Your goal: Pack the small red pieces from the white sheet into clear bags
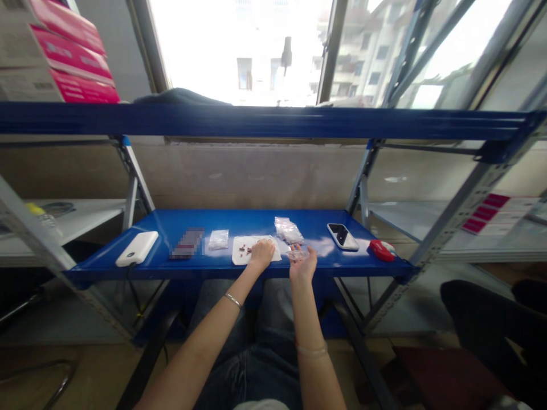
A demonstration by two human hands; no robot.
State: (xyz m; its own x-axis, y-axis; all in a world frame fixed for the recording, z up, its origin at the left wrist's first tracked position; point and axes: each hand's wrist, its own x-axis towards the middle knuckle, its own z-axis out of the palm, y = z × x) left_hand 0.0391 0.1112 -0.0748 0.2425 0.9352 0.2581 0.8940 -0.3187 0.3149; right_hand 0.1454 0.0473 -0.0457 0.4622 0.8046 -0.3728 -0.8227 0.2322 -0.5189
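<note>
My left hand (262, 252) is over the right part of a white sheet (237, 257), its fingers curled together and pointing down. Whatever its fingertips hold, if anything, is hidden. Several small dark reddish pieces (243, 249) lie scattered on the sheet to the left of that hand. Palm up at the table's front edge, my right hand (304, 263) holds a small clear plastic packet (296, 255), which looks see-through and blurred. Just behind my hands rests a pile of clear plastic bags (289, 230). Another clear bag (219, 239) is left of the sheet.
The blue table (252, 219) also bears a white power bank (137, 248) with a cable, a pixelated dark item (188, 243), a phone (342, 236) and a red-and-white object (382, 250). A blue shelf beam (273, 121) crosses above, with metal posts at both sides.
</note>
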